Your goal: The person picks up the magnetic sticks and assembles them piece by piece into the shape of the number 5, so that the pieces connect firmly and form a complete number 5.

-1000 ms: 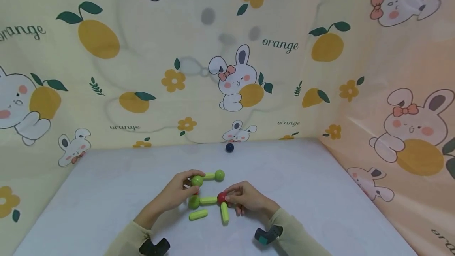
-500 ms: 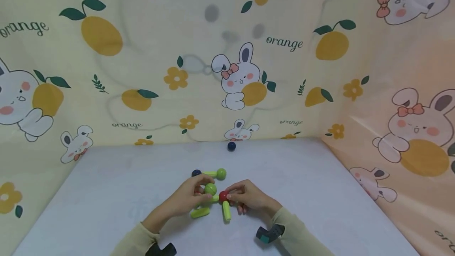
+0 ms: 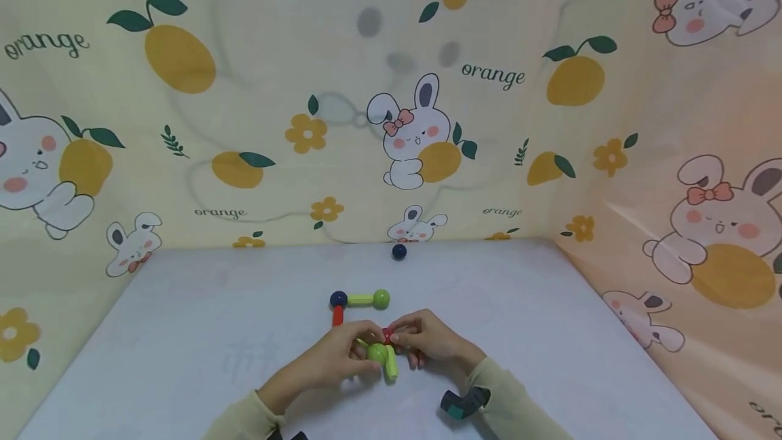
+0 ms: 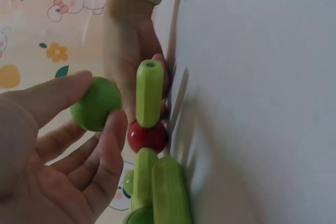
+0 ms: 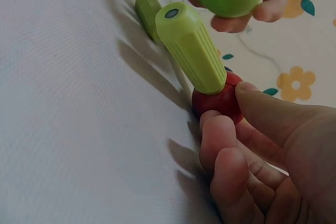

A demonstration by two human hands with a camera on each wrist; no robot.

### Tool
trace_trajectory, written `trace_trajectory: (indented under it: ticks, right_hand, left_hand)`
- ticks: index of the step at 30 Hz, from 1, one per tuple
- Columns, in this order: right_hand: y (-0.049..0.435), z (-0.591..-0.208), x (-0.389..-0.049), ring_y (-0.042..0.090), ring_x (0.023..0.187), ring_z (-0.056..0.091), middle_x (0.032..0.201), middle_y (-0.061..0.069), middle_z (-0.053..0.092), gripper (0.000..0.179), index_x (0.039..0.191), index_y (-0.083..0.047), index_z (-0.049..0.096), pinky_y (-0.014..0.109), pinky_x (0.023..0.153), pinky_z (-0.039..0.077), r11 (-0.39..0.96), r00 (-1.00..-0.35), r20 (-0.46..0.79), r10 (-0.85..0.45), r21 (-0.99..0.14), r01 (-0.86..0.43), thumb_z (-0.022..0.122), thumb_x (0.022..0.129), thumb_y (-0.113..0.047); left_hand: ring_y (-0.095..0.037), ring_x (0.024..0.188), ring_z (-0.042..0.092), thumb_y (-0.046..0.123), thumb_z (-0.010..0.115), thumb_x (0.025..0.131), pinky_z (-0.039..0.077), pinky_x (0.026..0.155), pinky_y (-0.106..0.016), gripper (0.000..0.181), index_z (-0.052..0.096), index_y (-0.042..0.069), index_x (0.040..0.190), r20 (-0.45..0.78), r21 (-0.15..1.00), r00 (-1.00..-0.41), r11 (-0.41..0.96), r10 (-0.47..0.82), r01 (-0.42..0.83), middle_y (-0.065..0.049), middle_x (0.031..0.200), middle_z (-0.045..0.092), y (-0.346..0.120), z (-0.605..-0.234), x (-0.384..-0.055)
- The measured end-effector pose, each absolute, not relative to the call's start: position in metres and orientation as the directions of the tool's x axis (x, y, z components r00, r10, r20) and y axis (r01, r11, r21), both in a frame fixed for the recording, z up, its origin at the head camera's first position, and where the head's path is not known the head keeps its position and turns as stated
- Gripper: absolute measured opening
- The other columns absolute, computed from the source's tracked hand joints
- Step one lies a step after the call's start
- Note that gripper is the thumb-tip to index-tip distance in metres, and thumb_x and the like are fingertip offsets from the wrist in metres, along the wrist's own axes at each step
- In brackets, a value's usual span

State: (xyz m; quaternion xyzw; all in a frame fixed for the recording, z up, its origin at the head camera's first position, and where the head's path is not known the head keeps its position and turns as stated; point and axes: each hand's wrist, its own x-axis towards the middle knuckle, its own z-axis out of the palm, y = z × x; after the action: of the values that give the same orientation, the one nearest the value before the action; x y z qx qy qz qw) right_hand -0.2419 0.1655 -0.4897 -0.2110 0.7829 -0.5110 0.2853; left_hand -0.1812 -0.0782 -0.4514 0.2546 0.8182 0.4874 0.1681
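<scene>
In the head view my left hand (image 3: pixel 330 356) pinches a green ball (image 3: pixel 377 354) between thumb and fingers, held above the table. My right hand (image 3: pixel 430 341) pinches a red ball (image 5: pixel 218 100) low at the table. From that red ball a yellow-green rod (image 5: pixel 194 51) sticks out, its free end bare with a dark round spot. A second rod (image 4: pixel 143 177) joins the red ball on the other side and leads to another green ball (image 4: pixel 140 216), partly cut off in the left wrist view. The held green ball is apart from the rod's free end in both wrist views.
Behind the left hand, a dark blue ball (image 3: pixel 339 299) joins a red rod (image 3: pixel 337 316) and a yellow-green rod (image 3: pixel 360 300) ending in a green ball (image 3: pixel 381 299). A loose rod (image 4: pixel 170 190) lies nearby. Another dark blue ball (image 3: pixel 399 252) sits at the table's back edge.
My left hand has carried the green ball right and toward me, from above the dark blue ball to near the rod on the red ball. My right hand keeps its hold.
</scene>
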Motion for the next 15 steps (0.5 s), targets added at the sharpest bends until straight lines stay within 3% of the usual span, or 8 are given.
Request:
trace_trajectory:
  ticks: [7,15]
  right_hand:
    - [0.165,-0.488,-0.241,0.005,0.047,0.054,0.070,-0.001,0.066,0.030,0.126,-0.006,0.069,0.017,0.046,0.045,0.374,-0.745,-0.226,-0.628,-0.927,-0.035,0.063,0.100,-0.020]
    - [0.165,-0.488,-0.241,0.006,0.047,0.053,0.069,-0.002,0.067,0.028,0.125,-0.007,0.070,0.018,0.047,0.046,0.376,-0.748,-0.248,-0.616,-0.927,-0.002,0.064,0.100,-0.018]
  left_hand:
    - [-0.003,0.073,0.059,0.009,0.080,0.085,0.050,0.065,-0.015,0.027,0.063,0.012,0.106,-0.042,0.873,-0.783,0.404,0.620,0.273,0.002,0.101,0.064,-0.070,-0.452,-0.171]
    - [0.002,0.069,0.055,0.010,0.082,0.083,0.048,0.063,-0.014,0.027,0.066,0.013,0.104,-0.030,0.857,-0.750,0.403,0.661,0.321,0.006,0.097,0.063,-0.065,-0.452,-0.165]
